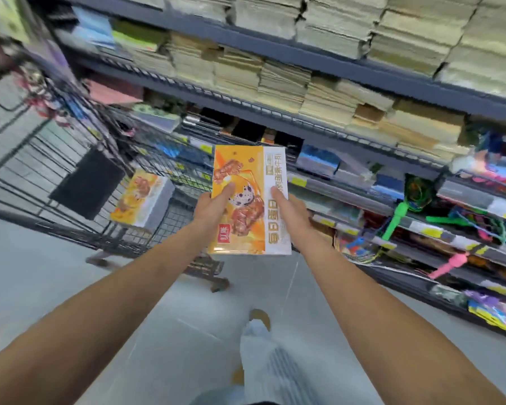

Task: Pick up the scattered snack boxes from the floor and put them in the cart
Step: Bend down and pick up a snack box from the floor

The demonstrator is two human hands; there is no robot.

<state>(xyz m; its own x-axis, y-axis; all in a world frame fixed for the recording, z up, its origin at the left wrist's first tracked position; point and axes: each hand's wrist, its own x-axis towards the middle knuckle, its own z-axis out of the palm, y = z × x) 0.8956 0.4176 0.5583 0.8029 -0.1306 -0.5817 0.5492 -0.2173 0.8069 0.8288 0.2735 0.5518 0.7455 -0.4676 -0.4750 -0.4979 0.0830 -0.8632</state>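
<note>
I have the snack box (247, 200) up in front of me, clamped between both hands: my left hand (212, 207) has its grip on the orange side, thumb on the face, and my right hand (289, 210) has its grip on the white side. The box's long axis runs away from me, toward the shelves (362, 118). The cart (56, 182) lies ahead and to the left, so my left hand is nearer to it. A second box (142, 198) already sits inside the basket. I judge the move ahead is a carry leftward over the cart's wire rim.
</note>
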